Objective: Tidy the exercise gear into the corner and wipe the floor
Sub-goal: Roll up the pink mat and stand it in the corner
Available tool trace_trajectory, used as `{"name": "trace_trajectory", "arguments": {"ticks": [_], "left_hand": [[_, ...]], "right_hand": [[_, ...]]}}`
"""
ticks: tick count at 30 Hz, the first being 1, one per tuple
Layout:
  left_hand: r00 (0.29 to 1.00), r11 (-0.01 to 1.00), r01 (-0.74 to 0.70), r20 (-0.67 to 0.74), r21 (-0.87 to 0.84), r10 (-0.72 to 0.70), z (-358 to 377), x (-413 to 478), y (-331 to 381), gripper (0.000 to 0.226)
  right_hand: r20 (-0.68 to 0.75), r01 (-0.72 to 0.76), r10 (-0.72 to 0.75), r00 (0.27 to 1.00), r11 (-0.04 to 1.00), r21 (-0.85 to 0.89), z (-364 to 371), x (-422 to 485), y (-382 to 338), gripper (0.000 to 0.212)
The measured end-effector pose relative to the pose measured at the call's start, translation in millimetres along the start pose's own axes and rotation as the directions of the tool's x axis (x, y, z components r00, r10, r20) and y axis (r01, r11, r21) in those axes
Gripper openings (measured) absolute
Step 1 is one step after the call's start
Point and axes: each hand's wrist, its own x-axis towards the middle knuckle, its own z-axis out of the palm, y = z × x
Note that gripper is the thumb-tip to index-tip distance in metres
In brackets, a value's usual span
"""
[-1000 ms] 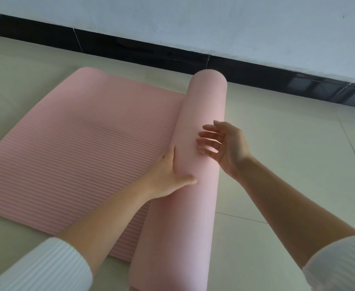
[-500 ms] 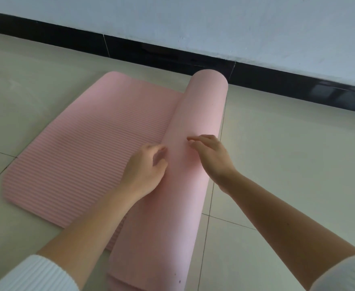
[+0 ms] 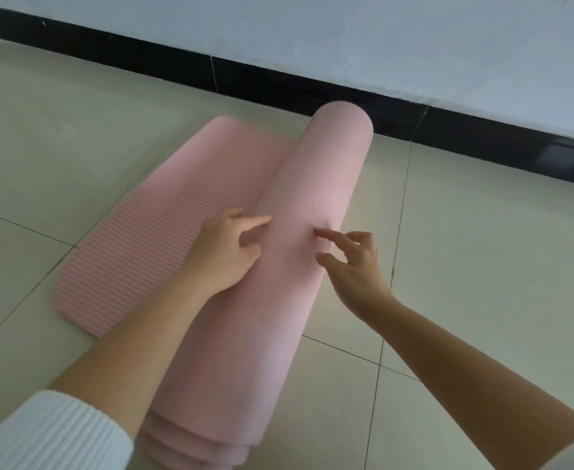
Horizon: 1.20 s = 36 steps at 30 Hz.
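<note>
A pink ribbed exercise mat (image 3: 163, 239) lies on the tiled floor, most of it wound into a thick roll (image 3: 299, 205) that runs from the bottom of the view toward the wall. A short flat part still lies spread out to the left of the roll. My left hand (image 3: 226, 252) is at the roll's left side, fingers loosely bent, fingertips touching the roll. Over the top right of the roll is my right hand (image 3: 353, 266), its fingers spread and its fingertips touching the surface. Neither hand grips the mat.
Pale floor tiles (image 3: 482, 266) with dark joints stretch to the right and left of the mat. A black skirting board (image 3: 279, 83) runs along the base of a white wall (image 3: 346, 35), close behind the far end of the roll.
The roll has grown and moved left over the flat part, which is now much shorter. Both hands shifted along with it, from pressing on the roll to light fingertip contact.
</note>
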Motion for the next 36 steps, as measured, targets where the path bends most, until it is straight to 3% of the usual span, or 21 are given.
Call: {"name": "trace_trajectory", "arguments": {"ticks": [3, 6, 8, 10, 11, 14, 17, 19, 21, 24, 26, 27, 28, 30, 31, 34, 36], "left_hand": [[0.987, 0.987, 0.101, -0.137, 0.128, -0.083, -14, 3, -7, 0.043], [0.994, 0.99, 0.001, -0.108, 0.142, 0.015, -21, -2, -9, 0.043], [0.999, 0.982, -0.002, 0.051, 0.186, -0.007, -23, -7, -18, 0.075], [0.983, 0.976, 0.072, 0.149, 0.205, -0.103, -31, -7, -32, 0.108], [0.977, 0.981, 0.113, 0.162, 0.157, -0.139, -37, -5, -40, 0.114], [0.956, 0.969, 0.228, 0.21, -0.096, -0.204, -55, 4, -69, 0.096], [0.952, 0.938, 0.254, 0.23, -0.237, -0.2, -69, 12, -92, 0.083], [0.971, 0.954, 0.208, 0.165, -0.218, -0.174, -83, 18, -102, 0.072], [0.989, 0.976, 0.136, 0.072, -0.171, -0.125, -97, 26, -108, 0.064], [0.997, 0.993, 0.054, -0.04, -0.109, -0.058, -106, 43, -111, 0.06], [0.999, 0.995, 0.034, -0.015, -0.097, -0.036, -105, 54, -105, 0.043], [0.999, 0.996, 0.048, 0.023, -0.073, -0.046, -106, 60, -103, 0.046], [0.994, 0.997, 0.076, 0.075, -0.021, -0.074, -106, 66, -104, 0.066], [0.975, 0.985, 0.137, 0.159, 0.109, -0.153, -111, 76, -113, 0.103], [0.967, 0.979, 0.161, 0.18, 0.128, -0.183, -115, 79, -120, 0.108], [0.936, 0.961, 0.272, 0.241, -0.039, -0.256, -129, 88, -145, 0.081], [0.92, 0.94, 0.322, 0.273, -0.113, -0.282, -140, 96, -163, 0.073]], "right_hand": [[0.102, 0.041, -0.039, 0.994, 0.999, -0.024, 21, 9, -18, 0.042], [0.114, 0.083, -0.07, 0.991, 0.99, -0.112, 39, 23, -37, 0.039], [0.145, 0.037, -0.053, 0.988, 0.994, 0.107, 44, 28, -49, 0.037], [0.155, -0.056, -0.01, 0.988, 0.909, 0.413, 47, 34, -56, 0.036], [0.11, -0.075, 0.025, 0.994, 0.876, 0.477, 48, 38, -58, 0.035], [-0.076, -0.066, 0.098, 0.992, 0.937, 0.343, 62, 49, -56, 0.034], [-0.027, -0.199, 0.215, 0.976, 0.937, 0.286, 83, 55, -52, 0.061], [0.024, -0.262, 0.277, 0.961, 0.873, 0.412, 98, 60, -50, 0.056], [0.038, -0.237, 0.257, 0.966, 0.814, 0.53, 109, 66, -54, 0.033], [0.013, -0.145, 0.166, 0.986, 0.813, 0.564, 122, 82, -65, 0.028], [-0.039, -0.075, 0.112, 0.993, 0.848, 0.524, 130, 94, -78, 0.03], [-0.073, -0.038, 0.083, 0.994, 0.876, 0.48, 135, 100, -84, 0.033], [-0.094, -0.023, 0.07, 0.993, 0.903, 0.429, 140, 106, -91, 0.042], [-0.07, -0.078, 0.112, 0.991, 0.923, 0.377, 150, 117, -102, 0.058], [-0.04, -0.116, 0.143, 0.989, 0.912, 0.394, 155, 122, -106, 0.057], [-0.023, -0.17, 0.214, 0.976, 0.831, 0.53, 164, 135, -115, 0.028], [-0.009, -0.238, 0.297, 0.955, 0.781, 0.578, 168, 143, -119, 0.033]]}}
